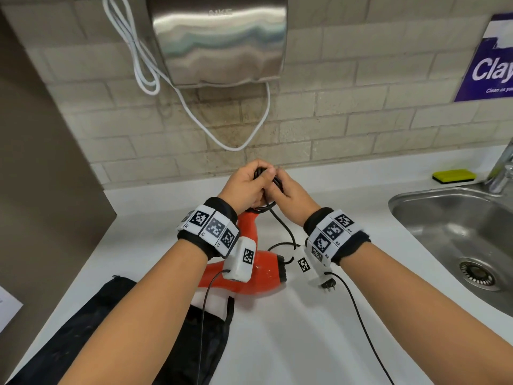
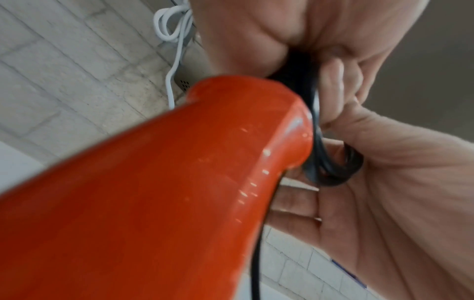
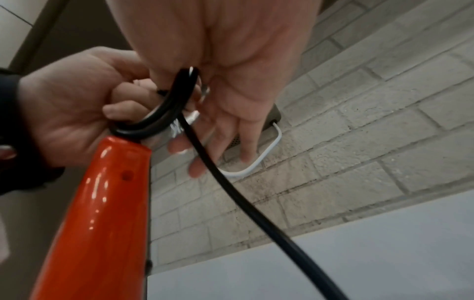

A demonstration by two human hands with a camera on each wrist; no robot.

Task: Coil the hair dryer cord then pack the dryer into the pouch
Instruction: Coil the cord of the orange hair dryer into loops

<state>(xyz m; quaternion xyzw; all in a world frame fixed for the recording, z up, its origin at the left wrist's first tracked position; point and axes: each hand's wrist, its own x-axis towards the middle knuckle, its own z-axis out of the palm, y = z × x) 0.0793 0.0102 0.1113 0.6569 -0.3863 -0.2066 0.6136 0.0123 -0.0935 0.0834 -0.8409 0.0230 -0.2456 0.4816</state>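
Note:
The red hair dryer stands on the white counter with its handle pointing up at my hands. My left hand grips several loops of the black cord just above the handle's end. My right hand meets it there and pinches the cord at the top of the loops, its other fingers hanging straight. A loose length of cord runs down to the counter. The plug lies below my right wrist. The black pouch lies flat under my left forearm.
A steel sink with a faucet and a yellow sponge is on the right. A steel hand dryer hangs on the tiled wall, its white cable drooping just above my hands. A dark panel bounds the left.

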